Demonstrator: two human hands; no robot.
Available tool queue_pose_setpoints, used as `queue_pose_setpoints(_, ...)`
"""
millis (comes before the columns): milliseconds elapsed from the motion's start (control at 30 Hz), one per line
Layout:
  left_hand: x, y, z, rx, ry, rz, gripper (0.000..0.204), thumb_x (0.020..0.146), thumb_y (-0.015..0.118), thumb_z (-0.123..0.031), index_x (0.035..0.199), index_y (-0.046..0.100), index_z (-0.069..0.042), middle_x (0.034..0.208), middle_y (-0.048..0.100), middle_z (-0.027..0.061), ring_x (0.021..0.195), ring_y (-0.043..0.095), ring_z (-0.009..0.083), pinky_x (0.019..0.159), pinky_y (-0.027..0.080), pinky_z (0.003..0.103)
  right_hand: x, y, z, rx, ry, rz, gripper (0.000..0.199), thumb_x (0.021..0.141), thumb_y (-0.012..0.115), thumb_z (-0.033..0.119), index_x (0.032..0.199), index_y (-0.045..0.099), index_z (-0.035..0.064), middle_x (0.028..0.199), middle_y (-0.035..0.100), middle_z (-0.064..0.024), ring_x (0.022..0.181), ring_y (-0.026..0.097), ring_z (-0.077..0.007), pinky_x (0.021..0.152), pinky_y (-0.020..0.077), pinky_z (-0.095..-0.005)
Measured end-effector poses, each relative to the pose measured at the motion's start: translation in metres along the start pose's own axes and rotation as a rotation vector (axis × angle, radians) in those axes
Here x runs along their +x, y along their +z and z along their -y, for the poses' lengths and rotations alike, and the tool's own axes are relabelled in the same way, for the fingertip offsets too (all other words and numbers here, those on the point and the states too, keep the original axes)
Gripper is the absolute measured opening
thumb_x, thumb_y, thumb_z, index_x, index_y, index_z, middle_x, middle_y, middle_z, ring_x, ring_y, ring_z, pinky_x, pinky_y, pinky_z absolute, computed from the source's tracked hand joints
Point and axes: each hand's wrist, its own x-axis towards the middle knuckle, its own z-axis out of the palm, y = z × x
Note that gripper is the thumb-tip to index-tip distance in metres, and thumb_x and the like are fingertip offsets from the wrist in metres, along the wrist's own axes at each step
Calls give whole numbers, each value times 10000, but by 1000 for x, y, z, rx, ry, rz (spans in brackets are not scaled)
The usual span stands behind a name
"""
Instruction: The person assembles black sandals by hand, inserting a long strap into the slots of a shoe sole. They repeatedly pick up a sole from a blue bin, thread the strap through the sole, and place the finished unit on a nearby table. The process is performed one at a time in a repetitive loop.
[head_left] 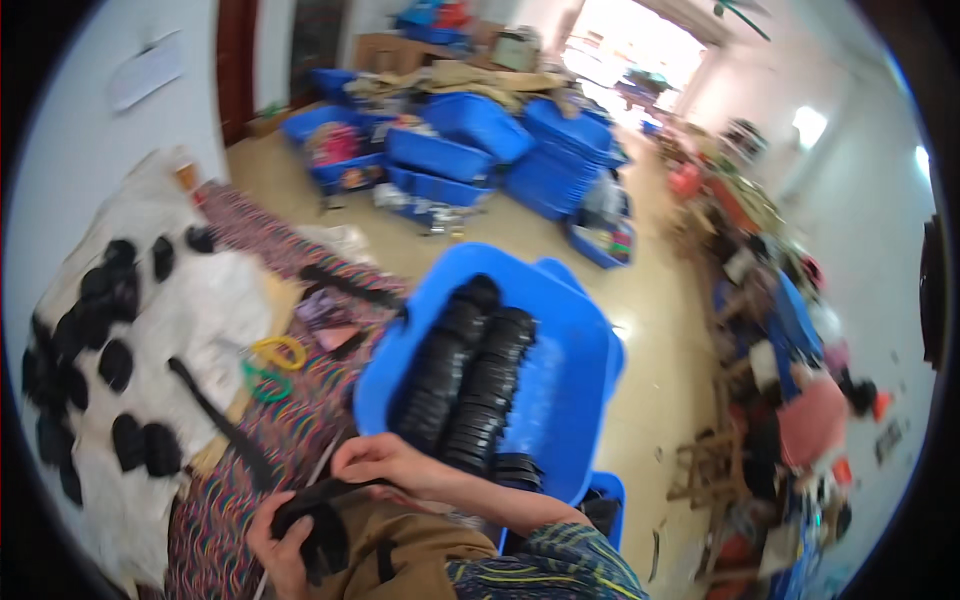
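My left hand [283, 548] is closed around a dark, flexible black piece [326, 542] above my lap, thumb on top. My right hand [385, 464] has its fingers pinched together at the far edge of the same piece. What kind of article it is, I cannot make out. Just ahead stands a blue plastic tub [582, 400] holding rows of stacked black rounded pieces [490, 385]. To the left, a black strip [225, 425] lies across the patterned cloth, near yellow-handled scissors [278, 352] and a green-handled tool [266, 382].
Several black oval pieces [116, 366] lie scattered on white sheeting [215, 310] at left. Patterned cloth [255, 225] covers the surface beside me. Stacked blue crates [560, 160] fill the back. Wooden stools [705, 465] and piled goods line the right wall, where a person in pink [812, 420] appears.
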Motion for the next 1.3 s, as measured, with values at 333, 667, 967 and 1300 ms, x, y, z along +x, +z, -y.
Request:
queue_pose_setpoints(333, 1, -2, -8, 309, 112, 214, 268, 841, 704, -97, 1076, 660, 25, 1000, 681, 147, 903, 633, 255, 835, 494, 345, -6, -14, -19, 93, -32, 47, 139, 919, 648, 159, 1013, 610, 65, 745, 563, 67, 497, 439, 13, 420, 295, -151)
queue_pose_setpoints(667, -4, -6, -13, 263, 105, 226, 234, 867, 668, -89, 1078, 666, 14, 1003, 684, 154, 907, 639, 258, 818, 503, 355, 5, -20, -27, -309, -7, 183, 291, 965, 593, 336, 1028, 633, 55, 715, 538, 72, 529, 445, 3, 457, 335, -176)
queue_pose_setpoints(967, -6, -4, -21, 347, 141, 244, 222, 852, 663, -78, 1063, 680, -11, 983, 691, 153, 870, 649, 260, 792, 519, 351, 10, -19, -34, -312, 56, 264, 293, 963, 599, 330, 933, 656, 45, 696, 543, 61, 572, 499, -20, 497, 404, -197)
queue_pose_setpoints(1300, -12, -8, 1, 215, -3, 162, 331, 678, 714, 10, 1007, 673, 14, 926, 676, 112, 849, 645, 204, 816, 494, 304, 22, -10, -26, -269, 198, 251, 238, 939, 630, 295, 849, 638, 74, 667, 553, 46, 531, 513, -38, 468, 395, -197)
